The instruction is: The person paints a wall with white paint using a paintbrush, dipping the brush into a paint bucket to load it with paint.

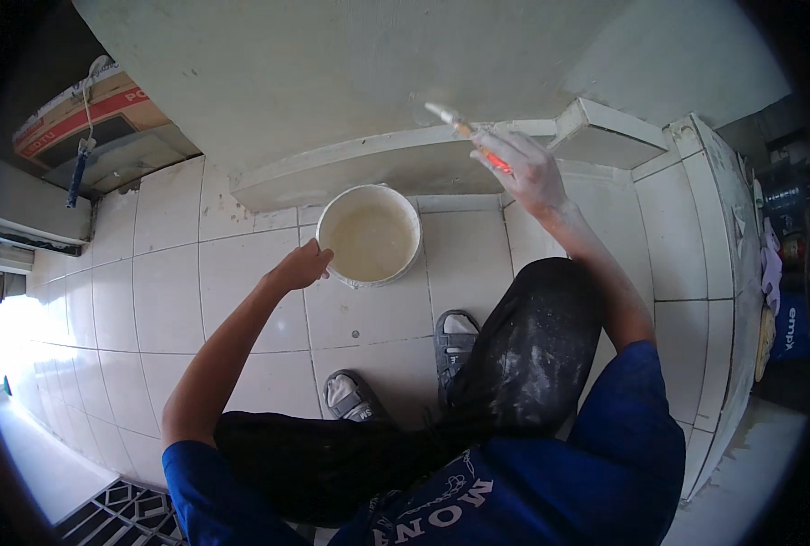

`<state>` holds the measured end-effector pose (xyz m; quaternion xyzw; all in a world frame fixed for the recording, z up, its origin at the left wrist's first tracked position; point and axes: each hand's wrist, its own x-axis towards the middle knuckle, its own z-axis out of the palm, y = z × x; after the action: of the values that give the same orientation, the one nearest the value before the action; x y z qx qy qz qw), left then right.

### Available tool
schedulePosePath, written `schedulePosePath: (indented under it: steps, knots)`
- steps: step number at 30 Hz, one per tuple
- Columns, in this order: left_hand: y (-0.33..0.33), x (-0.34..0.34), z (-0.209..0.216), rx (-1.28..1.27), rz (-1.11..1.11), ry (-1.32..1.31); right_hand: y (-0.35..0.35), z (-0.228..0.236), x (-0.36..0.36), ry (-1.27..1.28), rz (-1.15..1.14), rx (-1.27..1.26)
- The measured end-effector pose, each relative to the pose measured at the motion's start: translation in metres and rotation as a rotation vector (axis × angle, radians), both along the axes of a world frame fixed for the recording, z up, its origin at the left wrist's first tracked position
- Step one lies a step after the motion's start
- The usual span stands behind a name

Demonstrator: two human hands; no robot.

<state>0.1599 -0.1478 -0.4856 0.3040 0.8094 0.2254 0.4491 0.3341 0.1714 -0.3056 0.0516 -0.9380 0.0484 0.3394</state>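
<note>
"Brush [462, 128] first, please. Where is it?"

"It's up in front of the smooth, grey-green wall [332, 82], above the low, pale ledge [332, 177]. The person's right hand [525, 168] has it. I can't tell if the tip touches the wall."

"How are the hands holding on?"

"The right hand is wrapped around the red handle. The left hand [303, 266] is curled on the left edge of the round bucket [359, 191], so it has a small, narrow hold there."

"How would you do this bit well?"

"I think it looks like dabbing work. I'd hold the brush firmly but not squeeze too hard, and let the wrist do the moving. I'd wipe the tip on the bucket's edge so it doesn't drip. The left hand is in a good place to stop the bucket from sliding. I'd mind the knees too."

"What does everything feel like, do you think?"

"The stuff [371, 241] in the bucket is creamy and pale, and it looks smooth, maybe thick like batter. The floor tiles [255, 282] look hard and shiny, with thin dark lines between them. The ledge has long, straight edges. The dark trousers [541, 364] look soft, with white, chalky smudges, and the right hand looks chalky too."
</note>
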Motion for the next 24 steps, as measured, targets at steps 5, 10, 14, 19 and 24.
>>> schedulePosePath:
  steps: [5,10,14,19,24]
  knots:
    - [0.004,0.002,0.001,0.052,0.000,-0.004,0.014,-0.012,-0.016,-0.118,-0.001,0.022]
    - [0.000,0.002,-0.003,0.078,0.000,0.017,-0.004,0.004,-0.006,-0.005,-0.038,-0.003]
    - [0.001,-0.001,-0.007,0.033,0.045,-0.017,0.002,-0.012,-0.002,-0.120,0.019,-0.027]
    - [0.002,0.001,-0.005,0.038,0.035,-0.021,0.011,-0.015,-0.017,-0.094,-0.006,-0.031]
    - [-0.004,-0.002,-0.010,0.053,0.031,-0.023,-0.009,0.003,-0.015,-0.078,-0.032,-0.060]
